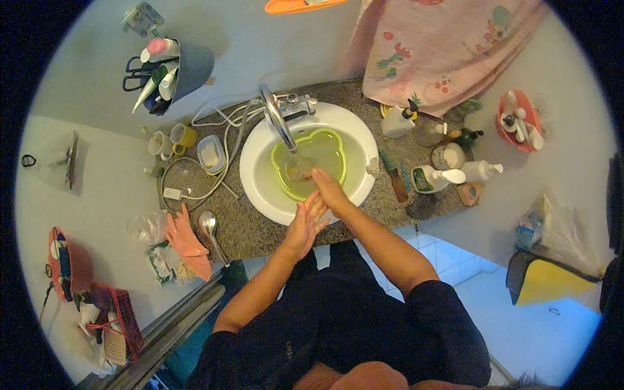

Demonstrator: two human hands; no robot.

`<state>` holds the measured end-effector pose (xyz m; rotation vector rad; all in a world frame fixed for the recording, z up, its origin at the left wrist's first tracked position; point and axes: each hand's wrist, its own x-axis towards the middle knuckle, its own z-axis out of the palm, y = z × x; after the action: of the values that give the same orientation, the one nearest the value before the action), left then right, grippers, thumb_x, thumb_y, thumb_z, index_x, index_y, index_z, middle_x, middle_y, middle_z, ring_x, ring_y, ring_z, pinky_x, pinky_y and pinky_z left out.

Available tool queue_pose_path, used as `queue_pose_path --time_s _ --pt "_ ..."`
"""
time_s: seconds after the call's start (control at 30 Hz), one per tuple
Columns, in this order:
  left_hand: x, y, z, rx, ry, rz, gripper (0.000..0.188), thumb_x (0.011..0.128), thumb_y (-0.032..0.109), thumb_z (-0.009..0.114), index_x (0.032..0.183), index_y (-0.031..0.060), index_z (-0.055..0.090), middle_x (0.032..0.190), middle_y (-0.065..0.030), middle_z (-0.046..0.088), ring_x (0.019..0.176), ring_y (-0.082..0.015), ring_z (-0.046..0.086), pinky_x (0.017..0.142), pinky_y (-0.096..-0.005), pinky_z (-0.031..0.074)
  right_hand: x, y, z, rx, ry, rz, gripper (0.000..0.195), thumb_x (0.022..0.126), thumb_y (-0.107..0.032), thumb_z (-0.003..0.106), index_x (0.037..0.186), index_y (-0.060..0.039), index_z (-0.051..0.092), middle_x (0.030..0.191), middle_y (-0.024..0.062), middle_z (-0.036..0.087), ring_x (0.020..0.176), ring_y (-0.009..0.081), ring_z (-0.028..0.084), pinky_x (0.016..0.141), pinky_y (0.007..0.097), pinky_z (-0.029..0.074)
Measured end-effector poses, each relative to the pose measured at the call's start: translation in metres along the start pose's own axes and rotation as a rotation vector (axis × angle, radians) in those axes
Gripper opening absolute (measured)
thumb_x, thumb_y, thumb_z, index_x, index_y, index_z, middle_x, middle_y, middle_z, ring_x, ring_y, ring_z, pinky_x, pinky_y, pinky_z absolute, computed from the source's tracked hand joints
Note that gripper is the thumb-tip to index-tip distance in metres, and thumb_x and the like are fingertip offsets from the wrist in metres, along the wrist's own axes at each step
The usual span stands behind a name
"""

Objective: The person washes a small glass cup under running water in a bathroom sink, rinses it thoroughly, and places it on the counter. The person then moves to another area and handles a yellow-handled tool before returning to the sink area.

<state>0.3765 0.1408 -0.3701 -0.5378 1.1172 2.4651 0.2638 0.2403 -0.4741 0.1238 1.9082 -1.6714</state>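
Observation:
A lime-green scalloped plastic basin (344, 163) sits inside the white oval sink (253, 192), under a curved chrome faucet (279, 119). My right hand (332, 191) reaches over the basin's near side. By its fingertips is a clear round object, apparently a cup (292, 166); whether my fingers hold it I cannot tell. Just nearer to me, my left hand (303, 228) has its fingers spread, with their tips against or very close to the underside of my right hand. Nothing shows in the left hand.
Left on the speckled stone counter (253, 239) lie a shower head (208, 224), a coiled hose (165, 180), a soap box (211, 153) and mugs (183, 136). Pump bottles (434, 178), combs (396, 178) and a jar (447, 156) stand right. A pink towel (424, 63) hangs behind.

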Motion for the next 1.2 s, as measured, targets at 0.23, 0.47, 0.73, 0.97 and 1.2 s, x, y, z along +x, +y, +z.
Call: queue_pose_path --time_s 0.23,0.47,0.73,0.97,1.2 --pt "0.006 -0.023 -0.044 0.164 0.246 -0.018 0.073 0.105 0.062 0.023 0.153 0.0089 0.035 0.155 -0.0141 0.044 0.137 -0.0297 0.046 0.108 -0.0467 0.04 0.017 0.021 -0.059 -0.643 0.084 -0.251 0.052 0.088 -0.031 0.072 0.129 -0.002 0.061 0.119 0.0191 0.065 0.11 0.0314 0.064 0.097 0.0385 0.05" --pt "0.002 -0.008 -0.05 0.179 0.439 0.012 0.065 0.108 0.054 0.028 0.149 0.0048 0.038 0.147 -0.0163 0.05 0.13 -0.0285 0.051 0.104 -0.0439 0.043 0.037 0.015 -0.077 -0.759 0.079 -0.322 0.05 0.085 -0.025 0.072 0.129 -0.0042 0.062 0.131 0.0183 0.059 0.119 0.0357 0.059 0.104 0.0421 0.047" --pt "0.012 -0.004 -0.043 0.101 0.498 -0.023 0.064 0.108 0.053 0.029 0.149 0.0046 0.038 0.149 -0.0163 0.048 0.13 -0.0284 0.049 0.104 -0.0436 0.042 0.045 -0.026 -0.056 -0.764 -0.166 -0.111 0.057 0.085 -0.03 0.068 0.137 -0.0073 0.059 0.14 0.02 0.055 0.127 0.0354 0.055 0.108 0.0428 0.044" --pt "0.015 0.006 -0.043 0.098 0.518 0.019 0.063 0.108 0.052 0.029 0.148 0.0043 0.039 0.148 -0.0161 0.049 0.127 -0.0274 0.051 0.104 -0.0444 0.042 0.056 -0.048 -0.041 -0.899 -0.325 -0.231 0.054 0.086 -0.032 0.067 0.134 -0.0085 0.061 0.129 0.0218 0.064 0.119 0.0362 0.061 0.102 0.0447 0.048" --pt "0.026 0.02 -0.043 0.051 0.498 0.103 0.066 0.108 0.053 0.032 0.149 0.002 0.037 0.147 -0.0166 0.05 0.125 -0.0273 0.053 0.105 -0.0444 0.043 0.118 -0.054 -0.06 -0.677 0.138 -0.453 0.051 0.088 -0.031 0.068 0.131 -0.0053 0.06 0.116 0.0205 0.068 0.107 0.0362 0.066 0.093 0.0452 0.052"
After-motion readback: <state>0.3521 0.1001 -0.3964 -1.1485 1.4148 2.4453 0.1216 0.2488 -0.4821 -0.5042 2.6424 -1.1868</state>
